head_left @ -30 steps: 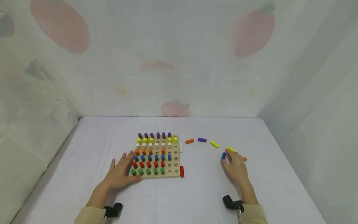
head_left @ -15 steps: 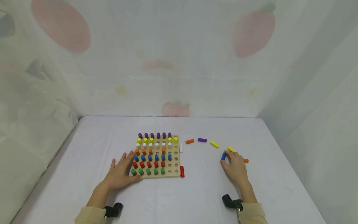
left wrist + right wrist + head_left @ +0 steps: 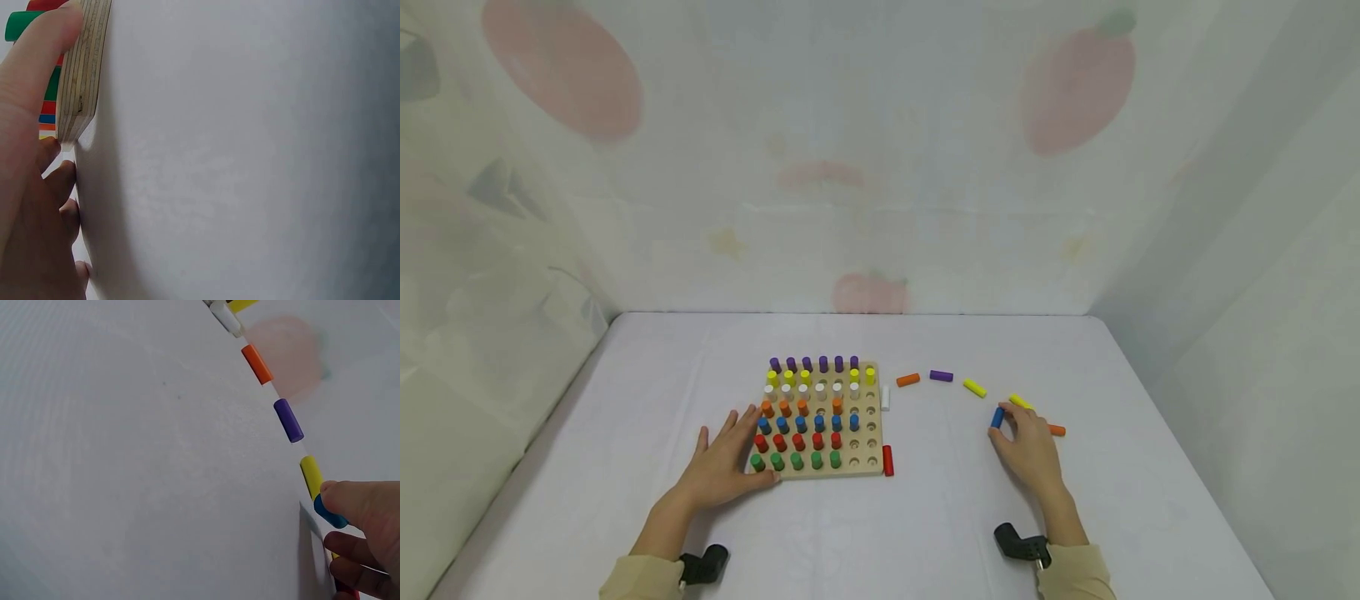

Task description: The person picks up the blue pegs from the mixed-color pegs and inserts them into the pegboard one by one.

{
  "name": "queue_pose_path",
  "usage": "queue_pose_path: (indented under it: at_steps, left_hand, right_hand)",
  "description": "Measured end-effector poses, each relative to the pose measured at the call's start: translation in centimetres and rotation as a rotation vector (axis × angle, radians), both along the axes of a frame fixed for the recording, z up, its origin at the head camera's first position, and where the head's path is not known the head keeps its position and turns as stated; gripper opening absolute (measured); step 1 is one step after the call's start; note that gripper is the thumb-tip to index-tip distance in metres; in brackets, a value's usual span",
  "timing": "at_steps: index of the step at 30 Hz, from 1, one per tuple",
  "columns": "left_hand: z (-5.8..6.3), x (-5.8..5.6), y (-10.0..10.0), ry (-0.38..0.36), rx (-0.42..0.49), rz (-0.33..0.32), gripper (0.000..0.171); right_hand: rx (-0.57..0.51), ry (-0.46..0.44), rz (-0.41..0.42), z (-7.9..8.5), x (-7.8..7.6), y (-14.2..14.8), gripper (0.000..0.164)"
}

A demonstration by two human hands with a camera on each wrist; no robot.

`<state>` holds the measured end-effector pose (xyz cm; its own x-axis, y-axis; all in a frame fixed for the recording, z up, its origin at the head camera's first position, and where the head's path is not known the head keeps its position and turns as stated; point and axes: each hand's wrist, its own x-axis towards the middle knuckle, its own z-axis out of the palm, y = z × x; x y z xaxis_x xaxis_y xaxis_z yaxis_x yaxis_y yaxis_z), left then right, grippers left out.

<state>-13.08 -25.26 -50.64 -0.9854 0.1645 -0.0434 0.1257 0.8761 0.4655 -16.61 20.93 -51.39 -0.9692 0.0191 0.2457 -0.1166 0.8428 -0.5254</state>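
In the head view my left hand point(image 3: 722, 467) rests at the near left corner of a wooden pegboard point(image 3: 868, 417), fingers spread along its left side. The left thumb point(image 3: 53, 31) touches the board's near edge in the left wrist view. My right hand point(image 3: 1033, 446) pinches a blue peg point(image 3: 997, 417) between thumb and fingertips, low over the table right of the board. In the right wrist view the blue peg point(image 3: 329, 512) shows under the thumb. A yellow peg point(image 3: 1020, 402) and an orange peg point(image 3: 1057, 430) lie beside this hand, partly covered by it.
Rows of coloured pegs stand in the board, with bare holes mostly toward its right side. A white peg point(image 3: 885, 397) and a red peg point(image 3: 888, 460) lie along its right edge. Orange point(image 3: 907, 380), purple point(image 3: 941, 376) and yellow pegs point(image 3: 974, 388) lie in an arc on the white cloth.
The right hand has shifted slightly left, and the blue peg in its fingers has moved a little with it. My left hand stays in place on the board.
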Motion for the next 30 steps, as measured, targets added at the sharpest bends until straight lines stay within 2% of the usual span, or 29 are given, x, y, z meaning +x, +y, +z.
queue_pose_path:
  at_steps: [7, 18, 24, 30]
  left_hand:
    - [0.2, 0.1, 0.0, -0.004, 0.011, -0.002, 0.106]
    - [0.4, 0.2, 0.1, -0.003, 0.013, 0.000, 0.105]
    - [0.2, 0.1, 0.1, -0.004, 0.011, 0.002, 0.105]
    - [0.2, 0.1, 0.1, -0.009, 0.007, 0.007, 0.105]
  right_hand:
    - [-0.060, -0.042, 0.003, 0.4, 0.0, -0.9, 0.043]
    - [-0.146, 0.010, 0.018, 0.5, -0.6, -2.0, 0.045]
    - [-0.205, -0.047, -0.007, 0.3, -1.1, -3.1, 0.046]
    - [-0.260, -0.042, 0.014, 0.1, -1.3, -4.1, 0.045]
